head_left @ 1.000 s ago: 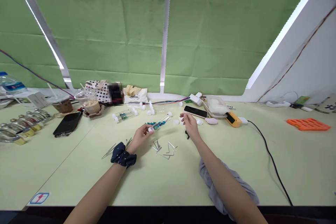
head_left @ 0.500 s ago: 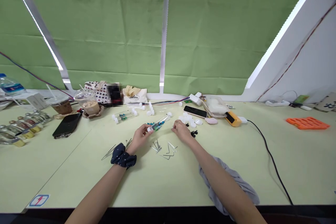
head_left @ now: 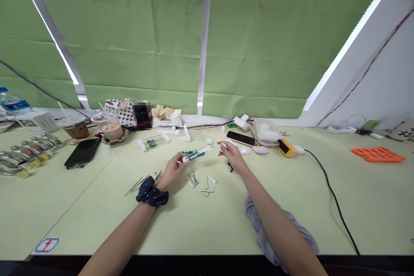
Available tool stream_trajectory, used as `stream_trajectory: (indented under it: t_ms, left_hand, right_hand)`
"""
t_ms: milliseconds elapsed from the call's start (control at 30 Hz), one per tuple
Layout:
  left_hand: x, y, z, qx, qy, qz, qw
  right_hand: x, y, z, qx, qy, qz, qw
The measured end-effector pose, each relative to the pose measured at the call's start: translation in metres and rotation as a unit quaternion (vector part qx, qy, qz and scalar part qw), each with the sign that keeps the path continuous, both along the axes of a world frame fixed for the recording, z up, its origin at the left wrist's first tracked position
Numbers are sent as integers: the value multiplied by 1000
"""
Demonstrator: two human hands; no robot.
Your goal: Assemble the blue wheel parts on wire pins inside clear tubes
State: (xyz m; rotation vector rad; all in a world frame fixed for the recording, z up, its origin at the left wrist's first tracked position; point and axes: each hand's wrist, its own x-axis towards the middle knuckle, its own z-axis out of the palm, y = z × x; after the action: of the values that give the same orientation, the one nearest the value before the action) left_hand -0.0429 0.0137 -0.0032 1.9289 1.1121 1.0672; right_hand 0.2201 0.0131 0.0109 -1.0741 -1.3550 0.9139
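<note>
My left hand (head_left: pixel 173 169) holds a clear plastic tube (head_left: pixel 197 154) by its white-capped near end; blue and green parts show inside it, and its far end points right. My right hand (head_left: pixel 232 156) is raised just right of that far end, pinching a small white cap (head_left: pixel 223 147) between the fingertips. A dark scrunchie (head_left: pixel 152 192) sits on my left wrist. Below the tube, several bent metal pins (head_left: pixel 202 182) lie on the pale green table (head_left: pixel 194 220). A loose white cap (head_left: pixel 208 141) lies beyond the tube.
Another filled tube (head_left: pixel 153 142) and white caps (head_left: pixel 185 133) lie further back. A black phone (head_left: pixel 82 152), drink cups (head_left: pixel 108 125) and small bottles (head_left: pixel 26 155) stand left. A second phone (head_left: pixel 241 138), a clear box (head_left: pixel 268 130), an orange tool (head_left: pixel 286 147), a black cable (head_left: pixel 333 194), an orange tray (head_left: pixel 378 154) and a grey cloth (head_left: pixel 278 228) lie right.
My right hand dropped to the caps on the table, then rose again with a white cap toward the tube's far end. The left hand kept the tube, tilting it slightly.
</note>
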Motion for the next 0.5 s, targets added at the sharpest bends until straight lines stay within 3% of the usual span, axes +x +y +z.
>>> stream_trajectory:
  t_ms: [167,367,500]
  left_hand:
    - [1,-1,1,17,9,-8,1000]
    - [7,-7,-2,-6,-28,-62,998]
    - [11,-10,-3,14,-13,-59,998]
  right_hand:
    - [-10,-5,3,7,-26,21,999]
    - [-16,-8,1,21,-46,42,998]
    - [-20,-9,-1,34,-87,-10,996]
